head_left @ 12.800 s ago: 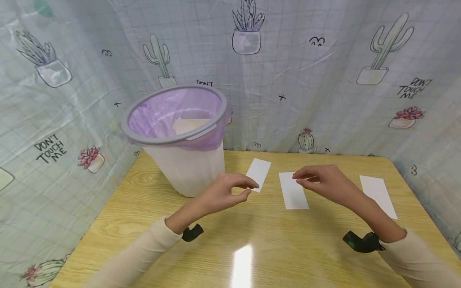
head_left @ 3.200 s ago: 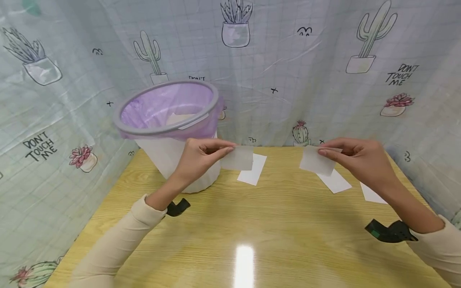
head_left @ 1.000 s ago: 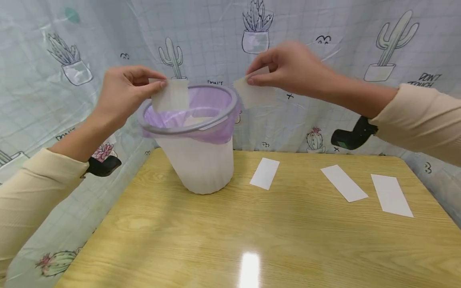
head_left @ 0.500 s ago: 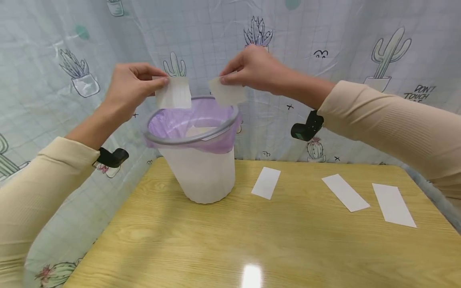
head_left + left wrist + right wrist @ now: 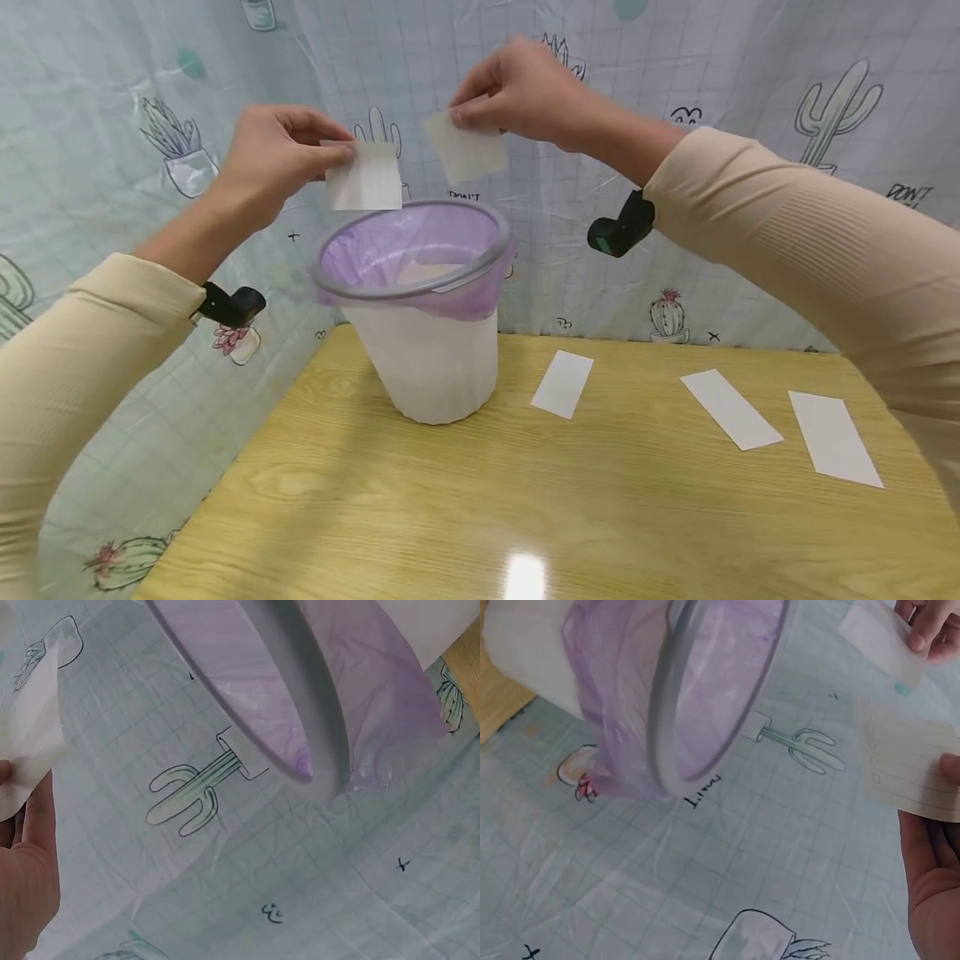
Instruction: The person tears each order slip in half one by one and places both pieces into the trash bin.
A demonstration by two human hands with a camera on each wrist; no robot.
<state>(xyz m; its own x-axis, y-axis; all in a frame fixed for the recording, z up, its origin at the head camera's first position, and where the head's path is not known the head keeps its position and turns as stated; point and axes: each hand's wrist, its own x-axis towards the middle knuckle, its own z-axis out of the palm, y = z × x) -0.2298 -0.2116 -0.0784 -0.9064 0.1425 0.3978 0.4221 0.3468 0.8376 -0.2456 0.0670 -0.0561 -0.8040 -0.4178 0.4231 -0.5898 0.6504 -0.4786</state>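
Note:
In the head view my left hand [image 5: 273, 162] pinches a small pale paper piece [image 5: 367, 177] between thumb and fingers, just above the near-left rim of a bin. My right hand [image 5: 525, 92] pinches a second paper piece [image 5: 471, 150], held higher and tilted, above the bin's back right. Faint lines and small printed boxes show on the right hand's paper [image 5: 907, 761] in the right wrist view. Below both hands stands the white trash bin [image 5: 427, 358], with a purple liner [image 5: 465, 296] under a grey rim ring [image 5: 504, 233]. Something pale lies inside it.
White paper strips lie on the wooden table [image 5: 465, 500]: one strip [image 5: 562, 383] right of the bin, a slanted strip [image 5: 731, 408] farther right, another strip [image 5: 836, 437] near the right edge. A cactus-print curtain [image 5: 600, 275] hangs behind.
Both hands were empty over the table at first, then each held a paper piece. They have risen from the table to above the bin, and the strip between the hands is gone from its spot.

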